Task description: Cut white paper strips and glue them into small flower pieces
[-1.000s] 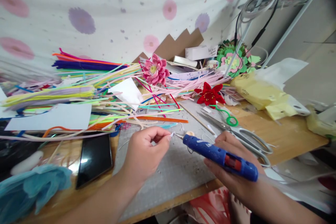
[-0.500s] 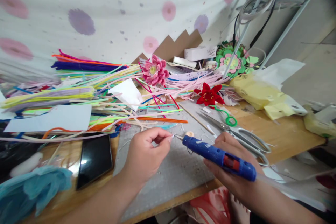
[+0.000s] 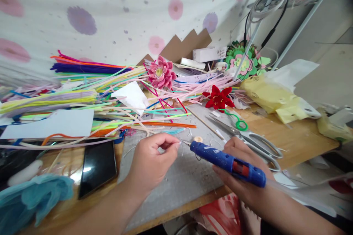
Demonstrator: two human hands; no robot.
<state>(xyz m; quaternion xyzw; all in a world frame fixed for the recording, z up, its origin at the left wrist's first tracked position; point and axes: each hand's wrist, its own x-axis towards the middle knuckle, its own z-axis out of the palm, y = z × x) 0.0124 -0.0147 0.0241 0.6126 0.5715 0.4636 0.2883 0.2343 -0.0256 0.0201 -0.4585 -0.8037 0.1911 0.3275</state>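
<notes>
My right hand [image 3: 242,158] is wrapped round a blue hot glue gun [image 3: 220,159], its metal nozzle pointing left. A clear glue stick [image 3: 300,194] trails from its back end. The thumb and forefinger of my left hand [image 3: 154,158] are pinched on a small whitish piece [image 3: 180,142], too small to name, right by the nozzle tip. Both hands are above a grey cutting mat [image 3: 176,198]. Behind the gun, scissors [image 3: 245,136] lie partly hidden by my right hand. A red fuzzy flower [image 3: 218,96] with a coiled green stem rests farther back.
Bundles of coloured pipe cleaners [image 3: 68,97] crowd the left and back, with a pink flower [image 3: 161,72] among them. A black phone [image 3: 97,169] lies left of the mat, near teal fabric [image 3: 38,194]. A yellow package [image 3: 264,93] and a lamp pole [image 3: 256,33] stand at the right.
The whole view has shifted slightly, so everything sits a little farther left. Both hands keep nearly the same pose, with the nozzle still at the small piece.
</notes>
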